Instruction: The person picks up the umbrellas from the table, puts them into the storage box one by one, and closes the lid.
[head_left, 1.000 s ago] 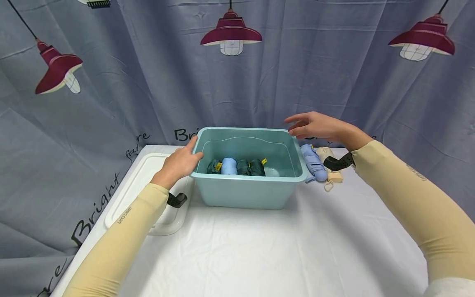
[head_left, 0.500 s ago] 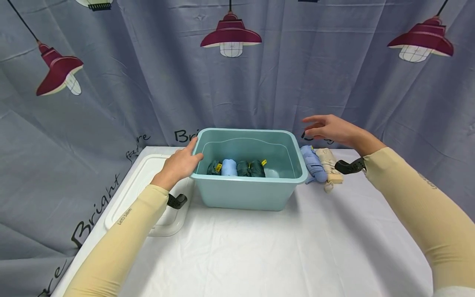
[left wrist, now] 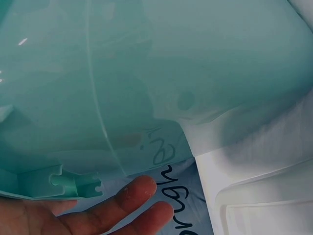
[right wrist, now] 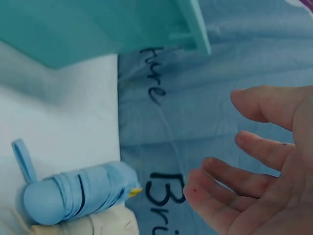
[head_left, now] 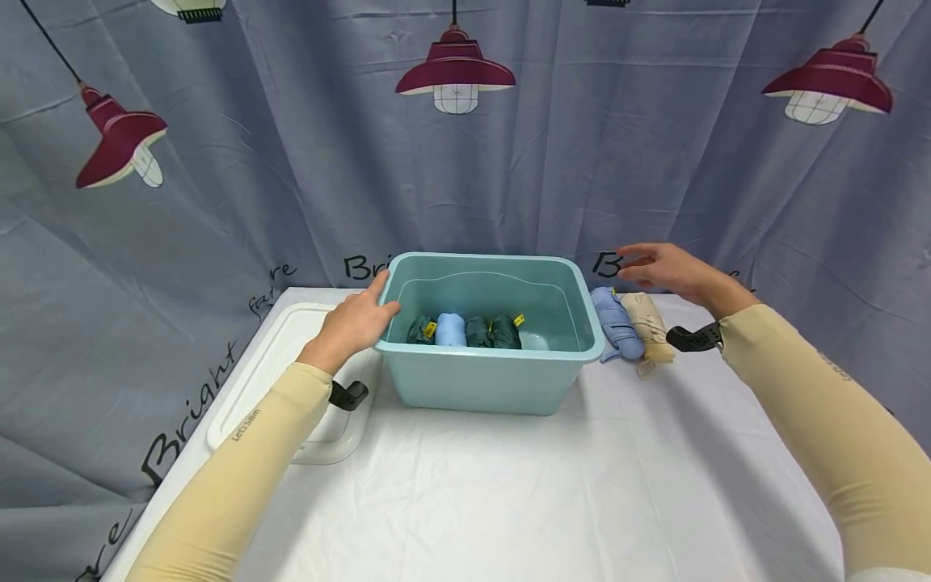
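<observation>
Readable text:

- Grey curtain (head_left: 291, 186), behind the table's far edge: black script lettering. Left of the teal bin, "Bri…", cut off by the bin's far left corner; right of the bin, "B…", cut off by the right hand. At the table's far left corner, "fut…re", partly lost in folds. Along the table's left edge, low down, "Bright".
- The same curtain in the right wrist view: "…ture" and "Bri…". In the left wrist view, "…gh…", seen partly through the bin wall.
- Left sleeve (head_left: 247, 424): small dark print "Let's Slim".
- Right sleeve (head_left: 836, 368): small print, too small to read.
- Yellow tags on the rolled items in the bin: illegible.
</observation>
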Action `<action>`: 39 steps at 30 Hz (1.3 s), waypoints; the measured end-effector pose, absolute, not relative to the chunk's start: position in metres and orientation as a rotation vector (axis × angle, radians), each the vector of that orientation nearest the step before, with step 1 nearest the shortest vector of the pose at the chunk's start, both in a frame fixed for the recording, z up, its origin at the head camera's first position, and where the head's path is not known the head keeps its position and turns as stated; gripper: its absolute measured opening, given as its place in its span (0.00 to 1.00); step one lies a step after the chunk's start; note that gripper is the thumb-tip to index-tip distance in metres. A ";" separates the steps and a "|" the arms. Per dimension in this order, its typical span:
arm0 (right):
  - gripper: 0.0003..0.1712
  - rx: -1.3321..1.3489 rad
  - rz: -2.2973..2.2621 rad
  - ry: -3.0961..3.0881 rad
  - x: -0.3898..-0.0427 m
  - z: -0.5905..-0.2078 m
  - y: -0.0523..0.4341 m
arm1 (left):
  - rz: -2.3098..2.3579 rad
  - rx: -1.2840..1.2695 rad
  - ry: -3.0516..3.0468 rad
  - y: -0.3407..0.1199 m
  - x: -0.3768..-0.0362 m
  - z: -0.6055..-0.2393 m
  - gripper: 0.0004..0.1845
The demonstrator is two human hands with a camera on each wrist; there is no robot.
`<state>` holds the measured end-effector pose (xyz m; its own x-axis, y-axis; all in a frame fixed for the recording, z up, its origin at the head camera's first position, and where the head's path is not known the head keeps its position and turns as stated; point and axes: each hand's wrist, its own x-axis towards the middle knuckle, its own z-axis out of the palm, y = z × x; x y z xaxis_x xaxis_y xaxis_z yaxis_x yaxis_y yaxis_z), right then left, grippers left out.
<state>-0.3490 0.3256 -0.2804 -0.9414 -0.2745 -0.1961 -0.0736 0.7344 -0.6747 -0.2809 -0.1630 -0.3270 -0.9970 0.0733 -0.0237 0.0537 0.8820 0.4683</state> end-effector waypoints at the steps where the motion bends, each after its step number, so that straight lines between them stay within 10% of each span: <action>1: 0.42 -0.262 -1.022 2.652 -0.350 -0.283 0.328 | 0.747 0.101 3.008 -0.163 -0.281 -0.327 0.41; 39: 0.41 -0.009 -1.057 2.720 -0.367 -0.366 0.377 | 0.749 0.102 3.006 -0.163 -0.280 -0.327 0.41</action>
